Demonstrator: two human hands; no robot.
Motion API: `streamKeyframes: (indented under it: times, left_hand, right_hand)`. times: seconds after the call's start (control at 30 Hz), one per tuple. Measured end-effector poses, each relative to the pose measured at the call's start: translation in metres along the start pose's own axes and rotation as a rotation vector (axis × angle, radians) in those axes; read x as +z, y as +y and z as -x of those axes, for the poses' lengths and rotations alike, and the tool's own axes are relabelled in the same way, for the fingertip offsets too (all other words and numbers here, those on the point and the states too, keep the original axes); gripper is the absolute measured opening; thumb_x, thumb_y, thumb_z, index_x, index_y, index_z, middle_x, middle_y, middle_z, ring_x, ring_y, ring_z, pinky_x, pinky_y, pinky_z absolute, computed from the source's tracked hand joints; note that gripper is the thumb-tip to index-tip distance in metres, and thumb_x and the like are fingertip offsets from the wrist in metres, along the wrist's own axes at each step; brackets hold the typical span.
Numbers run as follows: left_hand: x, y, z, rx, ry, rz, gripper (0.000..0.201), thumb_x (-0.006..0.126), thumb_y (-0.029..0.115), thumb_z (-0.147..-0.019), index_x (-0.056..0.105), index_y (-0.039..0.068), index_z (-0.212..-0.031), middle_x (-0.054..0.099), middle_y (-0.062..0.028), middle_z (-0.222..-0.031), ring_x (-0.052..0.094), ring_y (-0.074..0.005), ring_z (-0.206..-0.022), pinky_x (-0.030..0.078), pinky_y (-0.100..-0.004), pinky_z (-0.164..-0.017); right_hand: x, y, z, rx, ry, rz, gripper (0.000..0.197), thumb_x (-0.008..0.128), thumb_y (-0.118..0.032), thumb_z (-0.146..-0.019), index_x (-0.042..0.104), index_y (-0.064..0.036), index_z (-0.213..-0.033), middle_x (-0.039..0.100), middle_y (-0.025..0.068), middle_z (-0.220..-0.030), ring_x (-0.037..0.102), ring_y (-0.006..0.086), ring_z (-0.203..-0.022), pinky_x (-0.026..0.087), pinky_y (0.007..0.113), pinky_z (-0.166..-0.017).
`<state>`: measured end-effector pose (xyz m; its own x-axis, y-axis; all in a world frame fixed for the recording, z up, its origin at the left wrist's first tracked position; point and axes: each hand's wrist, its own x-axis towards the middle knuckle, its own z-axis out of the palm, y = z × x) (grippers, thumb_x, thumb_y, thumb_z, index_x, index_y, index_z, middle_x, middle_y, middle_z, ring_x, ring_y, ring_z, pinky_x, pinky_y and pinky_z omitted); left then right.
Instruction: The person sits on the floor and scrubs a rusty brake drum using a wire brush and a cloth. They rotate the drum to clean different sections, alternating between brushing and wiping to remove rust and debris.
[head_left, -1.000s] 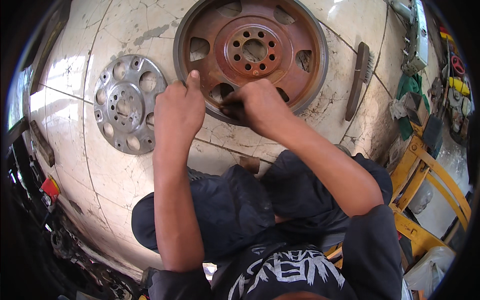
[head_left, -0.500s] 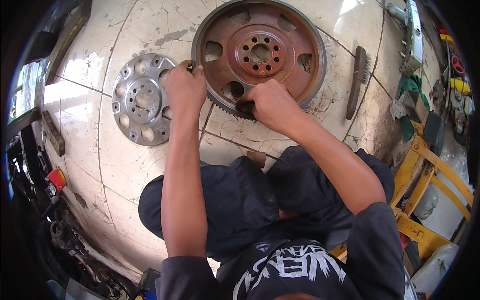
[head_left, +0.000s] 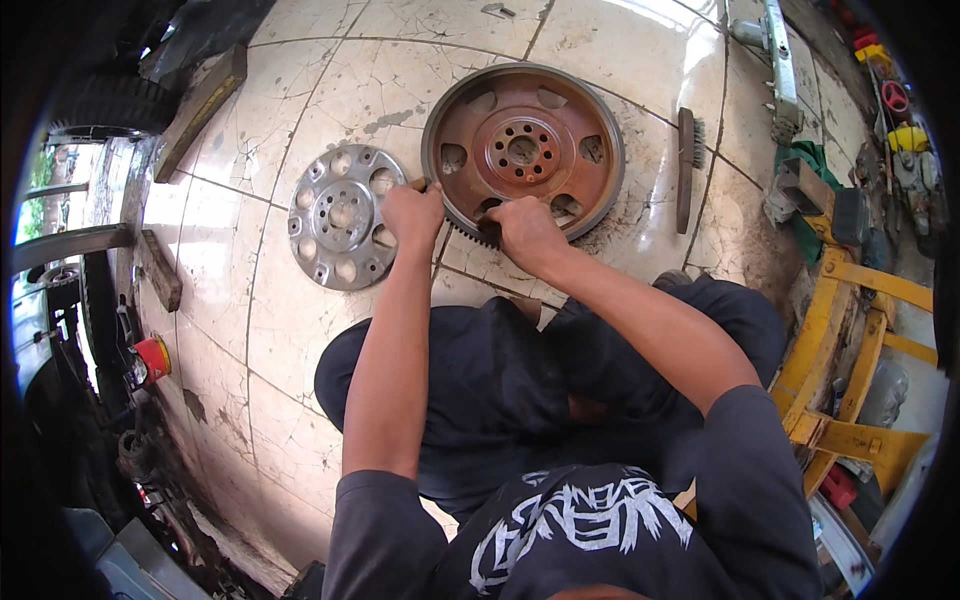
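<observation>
A large rust-brown flywheel (head_left: 478, 148) with a toothed dark rim lies on the tiled floor in front of my knees. My left hand (head_left: 413, 212) is closed on its rim at the left side. My right hand (head_left: 530, 232) grips its near edge, the fingers curled at one of the cutouts and partly hidden. Left of the flywheel lies a bare silver metal disc (head_left: 343, 262) with round holes, its right edge partly covered by my left hand.
A wire brush (head_left: 686, 170) with a wooden back lies right of the flywheel. Yellow metal framing (head_left: 822, 320) stands at the right. Wooden blocks (head_left: 160, 270) and a red-and-yellow can (head_left: 152, 360) are on the left, near a tyre (head_left: 112, 105).
The head view has shifted, so the flywheel and disc appear smaller and lower, and the disc farther right. Both hands stay on the flywheel.
</observation>
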<state>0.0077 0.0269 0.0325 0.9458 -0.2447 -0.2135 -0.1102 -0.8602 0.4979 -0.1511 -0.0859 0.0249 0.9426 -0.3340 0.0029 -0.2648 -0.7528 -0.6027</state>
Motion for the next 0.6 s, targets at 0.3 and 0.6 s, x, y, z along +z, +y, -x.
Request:
streamKeyframes:
  times: [0.3,0.6]
  left_hand:
    - [-0.02,-0.005,0.029,-0.131,-0.289,0.065,0.044,0.09,0.029,-0.083,0.078,-0.011,-0.092,0.078,-0.0268,-0.087,0.079,-0.0346,-0.078,0.062,-0.0425,-0.073]
    - [-0.024,-0.005,0.019,-0.33,-0.447,0.272,0.042,0.092,0.025,-0.084,0.073,-0.012,-0.088,0.078,-0.022,-0.085,0.079,-0.028,-0.065,0.062,-0.0342,-0.053]
  right_hand:
    - [-0.045,0.035,0.055,-0.156,-0.263,-0.02,0.022,0.065,-0.008,-0.086,0.08,-0.0044,-0.101,0.073,0.0237,-0.089,0.072,0.042,-0.089,0.057,0.049,-0.082]
    - [-0.015,0.009,0.051,-0.111,-0.082,-0.039,0.019,0.072,-0.012,-0.088,0.08,-0.0059,-0.104,0.074,0.0213,-0.091,0.073,0.0397,-0.09,0.058,0.047,-0.082]
